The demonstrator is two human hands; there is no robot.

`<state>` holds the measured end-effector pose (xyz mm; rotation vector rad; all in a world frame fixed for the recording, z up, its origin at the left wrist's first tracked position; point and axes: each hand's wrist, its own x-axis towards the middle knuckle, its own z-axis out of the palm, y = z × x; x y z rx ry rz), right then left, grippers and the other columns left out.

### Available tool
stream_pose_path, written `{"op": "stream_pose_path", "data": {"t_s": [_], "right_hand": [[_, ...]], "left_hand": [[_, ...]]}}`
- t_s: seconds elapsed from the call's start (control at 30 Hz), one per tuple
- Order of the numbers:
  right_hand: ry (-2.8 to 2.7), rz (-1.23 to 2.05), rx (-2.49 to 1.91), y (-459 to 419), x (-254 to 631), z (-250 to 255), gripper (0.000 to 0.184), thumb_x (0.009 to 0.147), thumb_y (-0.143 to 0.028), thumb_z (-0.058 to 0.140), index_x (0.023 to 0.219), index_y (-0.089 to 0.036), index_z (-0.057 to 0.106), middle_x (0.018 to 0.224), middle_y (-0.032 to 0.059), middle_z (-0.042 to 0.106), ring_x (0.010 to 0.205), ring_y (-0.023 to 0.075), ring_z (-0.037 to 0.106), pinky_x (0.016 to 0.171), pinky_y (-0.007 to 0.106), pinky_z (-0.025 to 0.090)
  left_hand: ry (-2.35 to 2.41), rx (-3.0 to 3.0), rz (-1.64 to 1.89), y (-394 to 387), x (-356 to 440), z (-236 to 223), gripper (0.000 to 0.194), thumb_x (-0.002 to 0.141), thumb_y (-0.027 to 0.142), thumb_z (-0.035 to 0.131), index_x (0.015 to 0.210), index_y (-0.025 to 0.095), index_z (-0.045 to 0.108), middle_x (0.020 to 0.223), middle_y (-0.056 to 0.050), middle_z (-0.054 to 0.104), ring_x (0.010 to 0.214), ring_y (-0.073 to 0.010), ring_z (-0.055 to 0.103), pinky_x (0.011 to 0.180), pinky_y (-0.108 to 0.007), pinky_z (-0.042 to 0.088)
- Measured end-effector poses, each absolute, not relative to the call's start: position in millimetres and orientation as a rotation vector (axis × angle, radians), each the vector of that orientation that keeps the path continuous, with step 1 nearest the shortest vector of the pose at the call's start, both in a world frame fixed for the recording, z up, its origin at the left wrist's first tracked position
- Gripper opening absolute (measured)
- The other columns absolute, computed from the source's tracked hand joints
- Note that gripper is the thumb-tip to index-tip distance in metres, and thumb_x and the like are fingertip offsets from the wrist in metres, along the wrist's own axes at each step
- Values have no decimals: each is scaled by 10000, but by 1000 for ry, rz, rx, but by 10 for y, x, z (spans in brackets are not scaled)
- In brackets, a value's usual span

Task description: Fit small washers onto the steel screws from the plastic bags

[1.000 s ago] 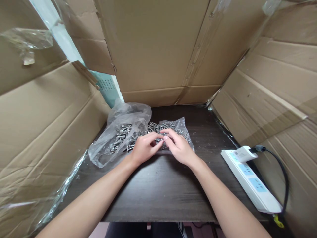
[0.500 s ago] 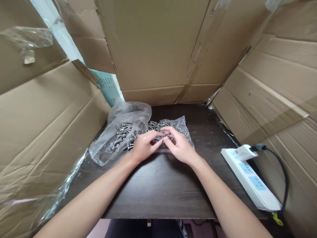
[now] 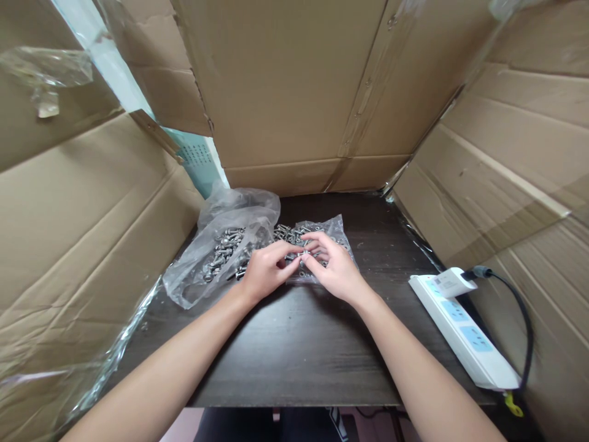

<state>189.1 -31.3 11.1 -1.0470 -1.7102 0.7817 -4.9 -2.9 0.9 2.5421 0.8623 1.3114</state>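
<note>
With our left hand (image 3: 270,265) and right hand (image 3: 335,268), we are pinching a small metal fastener (image 3: 304,253) (exact kind unclear) over the near side of the right plastic bag (image 3: 337,228) on the desk (image 3: 294,344).

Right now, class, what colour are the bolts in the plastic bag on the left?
Silvery grey: the bolts show best in the head view.

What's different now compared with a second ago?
The right hand has opened a little: its index finger has lifted away from its thumb. A small metal part still shows at both hands' fingertips, and nothing was visibly let go. The left hand, plastic bags and power strip stayed put.
</note>
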Motion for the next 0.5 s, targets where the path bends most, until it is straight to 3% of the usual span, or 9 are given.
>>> {"op": "stream_pose_path", "data": {"t_s": [0.2, 0.5], "right_hand": [[-1706, 777, -1048, -295, 1891, 89, 296, 920, -242, 616, 1216, -218, 616, 960, 49, 722, 900, 197, 726, 837, 367, 599], [-1744, 572, -1027, -302, 1867, 122, 193, 937, -180, 579, 1114, -213, 647, 1098, 71, 709, 968, 197, 686, 862, 356, 580]], "left_hand": [[891, 2562, 1265, -23, -59, 0, 134, 978, 202, 651, 1077, 180, 739, 958, -34, 767, 619, -95, 632, 610, -207, 507], [973, 2490, 1262, -32, -20, -2, 135, 980, 225, 654, 1098, 188, 710, 998, -29, 773, 646, -107, 660, 656, -218, 541]]}}
